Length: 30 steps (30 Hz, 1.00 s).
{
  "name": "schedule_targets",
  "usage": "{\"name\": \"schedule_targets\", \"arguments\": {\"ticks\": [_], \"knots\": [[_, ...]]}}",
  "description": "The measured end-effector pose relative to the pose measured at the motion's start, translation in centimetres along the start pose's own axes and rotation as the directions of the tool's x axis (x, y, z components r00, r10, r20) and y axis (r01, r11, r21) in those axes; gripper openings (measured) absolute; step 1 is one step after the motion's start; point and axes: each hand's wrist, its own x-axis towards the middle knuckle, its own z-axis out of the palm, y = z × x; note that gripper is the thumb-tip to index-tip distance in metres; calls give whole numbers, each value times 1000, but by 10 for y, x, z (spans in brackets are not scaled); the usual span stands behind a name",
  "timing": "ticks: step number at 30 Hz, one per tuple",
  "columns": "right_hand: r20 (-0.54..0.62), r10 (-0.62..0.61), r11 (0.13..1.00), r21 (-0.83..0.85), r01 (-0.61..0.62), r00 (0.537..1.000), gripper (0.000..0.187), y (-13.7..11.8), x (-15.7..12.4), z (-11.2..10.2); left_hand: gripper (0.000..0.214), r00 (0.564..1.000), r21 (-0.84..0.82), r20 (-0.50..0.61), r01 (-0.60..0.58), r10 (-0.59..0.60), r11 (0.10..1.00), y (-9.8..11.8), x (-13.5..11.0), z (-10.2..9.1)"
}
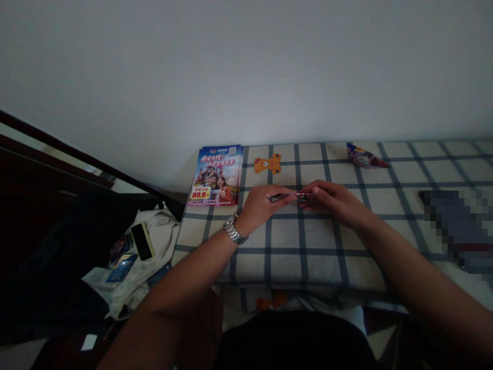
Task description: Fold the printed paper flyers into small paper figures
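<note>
A printed leaflet [293,194], seen almost edge-on so that only a thin coloured strip shows, is held just above the checked cloth. My left hand [262,204], with a silver watch on its wrist, pinches its left end between thumb and fingers. From the other side my right hand [333,200] grips it with the thumb on top, and some of those fingers are hidden. A stack of colourful leaflets [215,177] lies beyond my left hand, by the wall. Further right, a leaflet folded to a point [364,157] rests on the cloth.
A blue-and-white checked cloth [285,236] with a bear print [268,164] covers the table up to the wall. At right lies a dark, blurred-out object [458,226]. Lower left, a phone [142,241] sits on crumpled white material [164,226].
</note>
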Motion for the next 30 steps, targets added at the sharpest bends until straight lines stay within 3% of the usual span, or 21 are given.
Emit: {"name": "schedule_targets", "arguments": {"ticks": [3, 5, 20, 30], "knots": [[-39, -158, 959, -243, 144, 987, 39, -3, -1, 1, 15, 1000, -15, -6, 31, -31, 999, -1, 0, 1], [-63, -205, 936, -305, 177, 977, 37, -3, -1, 2, 16, 999, -19, -6, 36, -36, 999, -2, 0, 2], [-107, -304, 853, -472, 220, 947, 29, -2, -2, 5, 16, 999, -47, 30, 33, -32, 998, 2, 2, 4], [-109, -313, 848, -479, 226, 944, 27, 0, -1, 8, 21, 999, -65, 37, 7, -5, 998, 1, 3, 6]]}}
